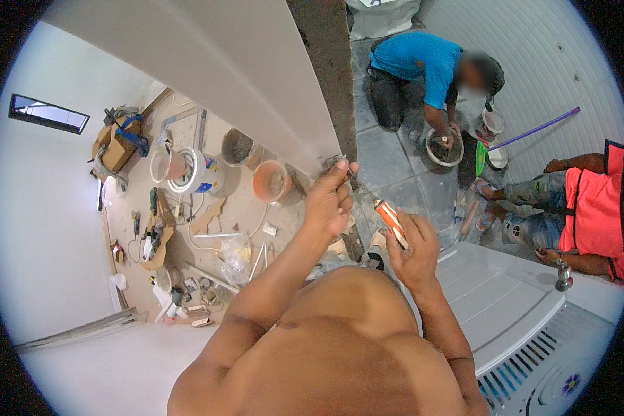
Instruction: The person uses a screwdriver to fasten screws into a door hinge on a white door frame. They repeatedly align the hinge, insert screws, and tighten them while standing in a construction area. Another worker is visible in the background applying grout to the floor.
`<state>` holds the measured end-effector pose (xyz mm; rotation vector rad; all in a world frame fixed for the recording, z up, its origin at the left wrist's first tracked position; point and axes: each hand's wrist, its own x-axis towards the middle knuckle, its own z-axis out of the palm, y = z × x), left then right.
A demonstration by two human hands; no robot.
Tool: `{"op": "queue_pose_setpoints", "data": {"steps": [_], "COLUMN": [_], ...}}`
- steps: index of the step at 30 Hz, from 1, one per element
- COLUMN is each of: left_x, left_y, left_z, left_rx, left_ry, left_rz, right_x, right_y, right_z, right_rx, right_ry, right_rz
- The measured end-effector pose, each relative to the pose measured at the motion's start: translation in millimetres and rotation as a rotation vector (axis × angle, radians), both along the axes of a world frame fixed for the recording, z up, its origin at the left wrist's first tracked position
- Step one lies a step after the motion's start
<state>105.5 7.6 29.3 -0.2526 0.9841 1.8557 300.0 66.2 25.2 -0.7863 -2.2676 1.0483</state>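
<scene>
My right hand (414, 251) is closed around the orange-and-white handle of a screwdriver (391, 219). Its dark shaft points up and left toward my left hand (331, 201). The fingers of that hand are pinched at a small metal piece (335, 160), which lies against the edge of a tall white wall or frame (284, 104). Whether the screwdriver's tip touches the metal piece is hard to see, since my fingertips cover part of it.
Left of the white edge, buckets (270, 182), tools and a cardboard box (121, 149) litter the floor. On the right, a person in blue (419, 59) kneels over a bucket (444, 150); another in red (596, 208) stands nearby. A white door (496, 298) with a knob stands close by my right arm.
</scene>
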Motion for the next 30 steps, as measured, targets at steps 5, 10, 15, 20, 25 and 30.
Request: {"op": "queue_pose_setpoints", "data": {"steps": [5, 10, 15, 20, 25, 30], "left_x": [1, 0, -6, -11, -10, -10], "left_y": [5, 4, 2, 4, 6, 6], "left_z": [1, 3, -4, -12, -17, -18], "left_rx": [-0.053, -0.019, 0.083, 0.09, 0.038, 0.078], "left_ry": [-0.043, -0.019, -0.073, -0.153, -0.183, -0.163], "left_rz": [0.06, 0.034, -0.018, -0.014, -0.025, -0.031], "right_x": [0, 5, -5, -7, 8, -10], "right_y": [4, 3, -24, -27, -19, -15], "right_z": [1, 5, 16, 28, 19, -10], "right_rx": [-0.889, -1.794, 0.205, -0.134, -1.298, -1.176], "right_ry": [0.138, 0.446, 0.036, 0.121, 0.594, 0.478], "right_rz": [0.032, 0.161, -0.055, -0.101, -0.214, -0.191]}}
